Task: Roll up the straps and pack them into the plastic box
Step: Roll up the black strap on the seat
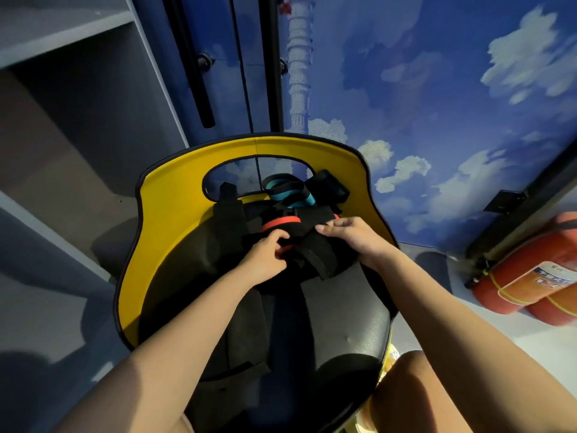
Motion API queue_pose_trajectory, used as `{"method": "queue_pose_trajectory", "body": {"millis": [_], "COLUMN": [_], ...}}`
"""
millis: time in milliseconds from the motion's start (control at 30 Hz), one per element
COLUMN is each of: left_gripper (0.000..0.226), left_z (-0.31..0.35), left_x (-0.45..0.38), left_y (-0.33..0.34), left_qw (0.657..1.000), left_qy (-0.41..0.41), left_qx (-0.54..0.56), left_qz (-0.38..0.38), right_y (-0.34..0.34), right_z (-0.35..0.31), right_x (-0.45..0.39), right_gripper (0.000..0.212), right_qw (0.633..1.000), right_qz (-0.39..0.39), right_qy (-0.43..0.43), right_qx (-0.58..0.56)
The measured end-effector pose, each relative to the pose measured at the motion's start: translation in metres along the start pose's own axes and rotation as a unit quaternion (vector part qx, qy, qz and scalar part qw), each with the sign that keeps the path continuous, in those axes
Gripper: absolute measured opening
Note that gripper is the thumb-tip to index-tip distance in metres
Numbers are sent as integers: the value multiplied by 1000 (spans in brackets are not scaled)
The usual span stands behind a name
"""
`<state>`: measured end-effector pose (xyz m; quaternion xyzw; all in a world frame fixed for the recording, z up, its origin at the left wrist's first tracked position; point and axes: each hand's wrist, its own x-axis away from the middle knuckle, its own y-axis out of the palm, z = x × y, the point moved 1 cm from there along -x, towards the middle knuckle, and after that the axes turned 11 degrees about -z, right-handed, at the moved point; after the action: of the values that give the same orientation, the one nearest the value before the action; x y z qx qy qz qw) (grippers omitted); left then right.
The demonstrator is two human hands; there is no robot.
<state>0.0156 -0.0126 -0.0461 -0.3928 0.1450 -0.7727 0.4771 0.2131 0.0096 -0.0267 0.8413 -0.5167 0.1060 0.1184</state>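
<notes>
Both hands meet on the strap bundle: my left hand (268, 250) has its fingers curled round the red-edged roll (281, 221), and my right hand (349, 234) pinches the black strap (315, 248) at its upper edge with thumb and fingertips. That strap lies across the middle of the black seat (343, 310), touching the roll, with its loose tail running down toward me. I judge the webbing light, soft and floppy, with no stiffness of its own, so a coil will spring loose unless it stays pinched. I would take hold at the free end and on the flat face of the coil, not on the slack middle. Black on black makes the edges hard to read, and I cannot tell how many separate straps are in the heap

Both forearms reach forward from the bottom of the view and converge, wrists low over the seat, my left palm turned down. Behind the hands, against the yellow chair back (175, 214), sits a teal-and-black strap (285, 189), loosely looped. I see no plastic box anywhere. Two red fire extinguishers (527, 276) lie on the floor to the right
</notes>
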Motion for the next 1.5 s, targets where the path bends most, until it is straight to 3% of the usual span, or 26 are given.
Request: {"method": "queue_pose_trajectory", "body": {"millis": [133,267,500,533,633,667,700,833,933,1033,1133,1233,1400,1500], "left_gripper": [79,67,48,45,39,38,37,32,33,14,14,10,15,15], "left_z": [20,47,80,85,93,94,94,79,55,43,52,63,68,70], "left_x": [21,31,32,31,30,30,30,24,19,25,31,33,31,36], "left_y": [-3,-13,-50,-56,-71,-75,-78,-79,-73,-61,-42,-25,-26,-37], "left_qw": [979,948,942,939,928,926,925,945,960,957,977,949,950,952], "left_qy": [174,252,177,175,170,163,157,107,26,23,57,56,75,90], "left_qx": [-66,-96,22,30,58,66,70,66,88,89,174,310,298,290], "left_qz": [81,168,284,296,325,334,339,302,266,276,113,-8,46,45], "right_y": [5,9,1,-1,-7,-8,-7,-2,6,13,17,24,20,7], "right_z": [-36,-54,-46,-43,-32,-32,-33,-44,-55,-67,-70,-69,-66,-54], "right_x": [1,1,12,16,21,21,21,17,11,3,-6,-11,-12,-12], "right_gripper": [14,34,87,78,18,5,6,11,9,6,4,3,16,14], "right_qw": [999,1000,993,991,986,985,984,981,979,978,981,983,983,975], "right_qz": [40,18,53,49,15,3,4,15,24,47,61,54,79,113], "right_qy": [-10,3,-46,-74,-129,-138,-146,-183,-203,-205,-186,-173,-165,-161], "right_qx": [-33,-2,97,101,107,105,104,61,25,4,1,-3,9,99]}}
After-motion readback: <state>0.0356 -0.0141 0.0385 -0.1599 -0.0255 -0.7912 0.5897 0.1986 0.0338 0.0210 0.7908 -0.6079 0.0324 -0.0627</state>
